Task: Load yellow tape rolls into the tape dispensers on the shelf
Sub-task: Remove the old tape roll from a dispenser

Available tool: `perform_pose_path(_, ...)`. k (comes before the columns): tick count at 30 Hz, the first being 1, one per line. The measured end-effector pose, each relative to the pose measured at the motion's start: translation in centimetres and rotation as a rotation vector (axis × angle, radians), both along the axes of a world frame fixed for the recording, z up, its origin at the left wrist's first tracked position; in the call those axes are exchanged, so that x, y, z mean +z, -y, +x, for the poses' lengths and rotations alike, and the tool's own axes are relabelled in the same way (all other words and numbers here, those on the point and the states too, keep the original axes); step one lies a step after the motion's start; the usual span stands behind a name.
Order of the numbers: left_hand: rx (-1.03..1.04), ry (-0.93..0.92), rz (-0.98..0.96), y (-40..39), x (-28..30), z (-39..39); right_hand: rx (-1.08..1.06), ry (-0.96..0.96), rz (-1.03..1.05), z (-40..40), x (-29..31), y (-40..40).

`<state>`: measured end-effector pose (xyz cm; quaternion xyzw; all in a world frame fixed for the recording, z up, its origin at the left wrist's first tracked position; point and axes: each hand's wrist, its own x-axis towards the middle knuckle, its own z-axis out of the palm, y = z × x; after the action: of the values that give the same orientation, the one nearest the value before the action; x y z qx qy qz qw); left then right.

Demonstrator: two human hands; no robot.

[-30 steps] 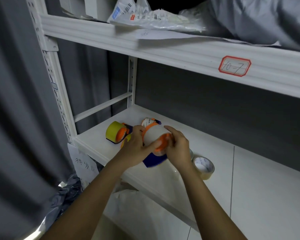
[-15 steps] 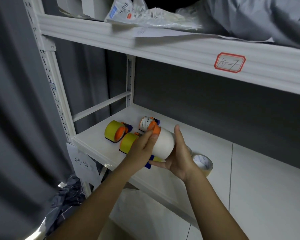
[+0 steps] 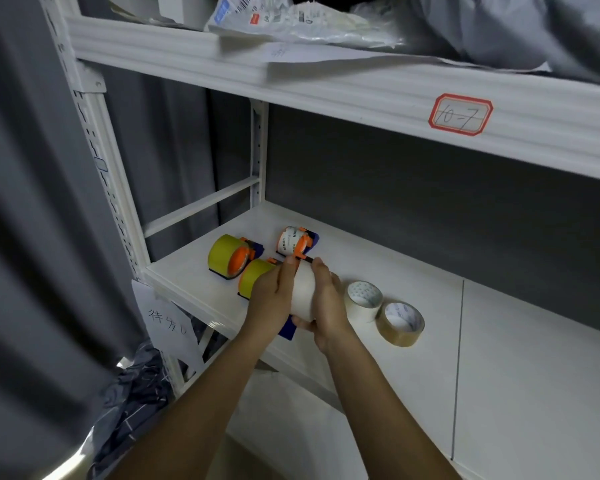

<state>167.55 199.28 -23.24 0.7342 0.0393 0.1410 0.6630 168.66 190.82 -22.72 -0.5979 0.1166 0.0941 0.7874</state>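
Both hands hold a blue and orange tape dispenser with a pale white roll [image 3: 303,292] on it, just above the shelf [image 3: 413,368] near its front edge. My left hand [image 3: 274,299] grips its left side, thumb up on the roll. My right hand [image 3: 328,303] wraps around its right side. A dispenser with a yellow roll [image 3: 227,256] lies at the left. A second yellow roll [image 3: 255,277] sits partly hidden behind my left hand. Farther back lies a dispenser with a white printed roll [image 3: 295,241].
Two loose rolls stand right of my hands: a white one [image 3: 362,301] and a clear brownish one [image 3: 400,322]. An upper shelf [image 3: 361,95] with bags and a red-framed label [image 3: 459,114] overhangs. A grey curtain [image 3: 32,237] hangs left.
The dispenser with the pale roll has turned in my hands and come down closer to the shelf. My right hand moved from cupping it underneath to gripping its right side.
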Motion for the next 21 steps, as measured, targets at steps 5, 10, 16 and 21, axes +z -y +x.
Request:
perform_pose_path(5,0.038,-0.012,-0.029,-0.2,0.2,0.9,-0.052,0.080,-0.070,0.2,0.7,-0.2)
perform_pose_path(10,0.050,-0.065,-0.112,-0.3,-0.2,1.5,-0.111,0.277,-0.263,-0.3,-0.7,0.1)
perform_pose_path(16,0.325,-0.145,-0.314,-7.4,1.5,1.3,-0.443,0.397,-0.362,0.9,-2.0,6.4)
perform_pose_path(21,0.197,-0.090,-0.249,-5.7,2.3,1.2,-0.234,0.215,-0.335,3.2,-2.4,6.2)
